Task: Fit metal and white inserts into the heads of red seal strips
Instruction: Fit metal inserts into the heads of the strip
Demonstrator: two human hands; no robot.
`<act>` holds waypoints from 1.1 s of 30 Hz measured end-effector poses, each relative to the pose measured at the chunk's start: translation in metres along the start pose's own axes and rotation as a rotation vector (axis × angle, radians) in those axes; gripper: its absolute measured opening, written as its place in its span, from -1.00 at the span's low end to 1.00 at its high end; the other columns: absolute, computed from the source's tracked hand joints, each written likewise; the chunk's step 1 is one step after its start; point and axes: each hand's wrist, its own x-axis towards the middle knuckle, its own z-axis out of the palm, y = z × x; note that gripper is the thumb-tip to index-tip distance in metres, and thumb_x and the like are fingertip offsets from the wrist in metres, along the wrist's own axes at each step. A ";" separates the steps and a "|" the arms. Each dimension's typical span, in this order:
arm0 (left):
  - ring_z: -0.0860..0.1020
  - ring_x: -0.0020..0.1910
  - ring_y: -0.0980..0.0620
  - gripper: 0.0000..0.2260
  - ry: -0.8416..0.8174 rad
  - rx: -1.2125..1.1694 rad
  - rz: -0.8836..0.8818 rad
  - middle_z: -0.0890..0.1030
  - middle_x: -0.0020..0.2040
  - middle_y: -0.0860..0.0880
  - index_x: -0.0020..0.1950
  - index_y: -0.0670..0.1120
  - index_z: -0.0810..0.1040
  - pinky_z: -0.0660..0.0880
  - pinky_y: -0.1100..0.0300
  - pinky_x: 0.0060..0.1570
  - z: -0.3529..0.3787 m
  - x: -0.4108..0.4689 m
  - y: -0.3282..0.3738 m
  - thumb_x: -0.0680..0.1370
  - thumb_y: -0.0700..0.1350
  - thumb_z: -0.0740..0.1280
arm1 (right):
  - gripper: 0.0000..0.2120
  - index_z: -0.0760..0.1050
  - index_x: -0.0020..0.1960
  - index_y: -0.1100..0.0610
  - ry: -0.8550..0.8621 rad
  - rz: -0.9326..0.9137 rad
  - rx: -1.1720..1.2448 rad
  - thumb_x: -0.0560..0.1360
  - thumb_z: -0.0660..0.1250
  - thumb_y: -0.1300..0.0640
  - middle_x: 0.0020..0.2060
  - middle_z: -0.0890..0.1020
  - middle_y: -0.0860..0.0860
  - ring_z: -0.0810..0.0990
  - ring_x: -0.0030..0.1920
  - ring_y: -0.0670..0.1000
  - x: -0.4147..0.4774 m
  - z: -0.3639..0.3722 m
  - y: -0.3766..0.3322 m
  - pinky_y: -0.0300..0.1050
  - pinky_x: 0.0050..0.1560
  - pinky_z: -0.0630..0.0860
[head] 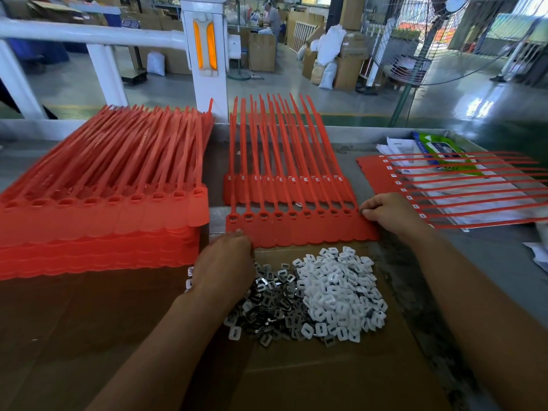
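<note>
Front sheet of red seal strips [311,232] lies flat at the far edge of the cardboard [326,378], between the 2 hands. The joined row's long axis runs left-right. The heads [292,215] sit in 1 line across it, thin tails pointing away from the person. Each head has a small rectangular socket; something pale-grey shows inside, too small to identify. Right hand [388,213] is at the sheet's far right corner, thumb and forefinger pinching the edge, other fingers curled. Left hand [226,259] is at the near left corner, back to the camera, fingers curled down at the edge. Its fingertips are hidden, so whether it grips the sheet or carries an insert cannot be told. Supply lies just on the near side of the sheet. Metal inserts [267,304], small shiny stamped squares with a slot, are heaped beside and partly under the left hand. White inserts [338,292], matte plastic squares with a similar slot, are heaped to their right. Judgement: left hand has the shorter reach to either heap. Outward: a tall stack [98,209] of smooth red sheets on the left, and a second sheet [281,188] overlapped by the front one. A third sheet [444,188] lies turned sideways on the right over papers [397,146], white showing in its heads. All rest on a grey table [341,149].
</note>
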 end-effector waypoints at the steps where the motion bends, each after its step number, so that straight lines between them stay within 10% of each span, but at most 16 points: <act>1: 0.50 0.15 -0.02 -0.71 0.001 0.000 0.002 0.50 0.25 -0.03 0.16 -0.09 0.52 0.46 0.10 0.06 0.000 0.000 0.000 0.54 -0.27 0.12 | -0.87 0.60 -0.03 0.22 -0.006 0.005 -0.009 0.48 0.30 0.29 -0.13 0.57 0.01 0.50 -0.07 -0.03 0.001 0.000 0.000 -0.14 0.00 0.39; 33: 0.50 0.14 0.00 -0.71 0.022 0.013 0.024 0.51 0.23 0.00 0.15 -0.07 0.54 0.45 0.13 0.03 0.000 0.001 -0.002 0.52 -0.27 0.13 | -0.84 0.54 -0.20 0.12 -0.006 0.042 -0.003 0.47 0.29 0.33 -0.19 0.55 0.01 0.47 -0.16 -0.05 0.010 0.001 -0.004 -0.16 -0.16 0.40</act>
